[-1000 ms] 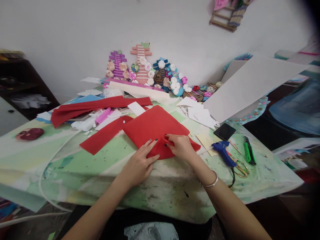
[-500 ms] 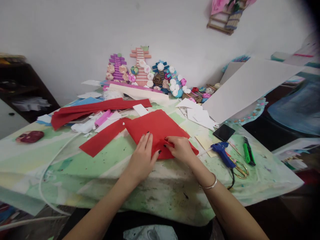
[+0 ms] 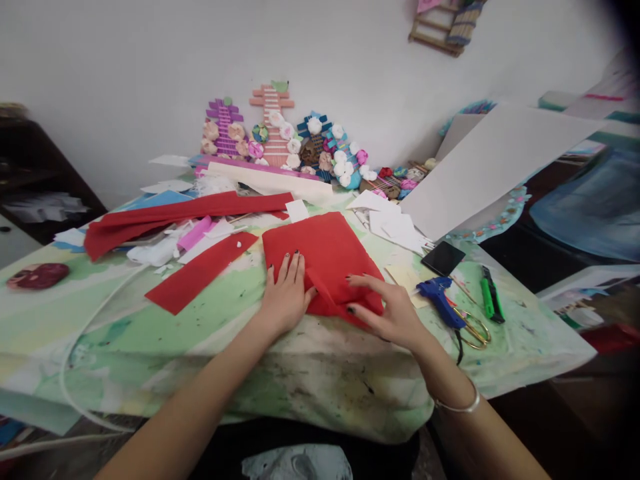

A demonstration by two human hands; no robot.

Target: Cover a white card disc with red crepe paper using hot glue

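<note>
A flat red-covered square [image 3: 327, 240] lies in front of me near the table's front edge. Its red covering, which looks like felt or crepe paper, has a loose folded flap along the front side. My left hand [image 3: 286, 297] rests flat on the front left part of the square, fingers stretched out, thumb beside the flap. Over the front right corner, my right hand [image 3: 395, 312] is open, with thumb and fingers apart around the folded edge; its fingertips are at the red material, and I cannot tell whether they touch it. A cut red strip [image 3: 200, 277] lies to the left.
To the right lie a blue glue gun [image 3: 440, 301], gold-handled scissors [image 3: 477, 333], a green cutter [image 3: 492, 297] and a black square [image 3: 443, 258]. White paper scraps [image 3: 393, 227] and a leaning grey board [image 3: 495, 167] stand behind. A white cable [image 3: 75, 347] crosses the left side.
My right hand has let go of the pinched flap and opened, moving right and slightly toward me. The square has turned slightly; my left hand stays flat on it. The view has shifted a little.
</note>
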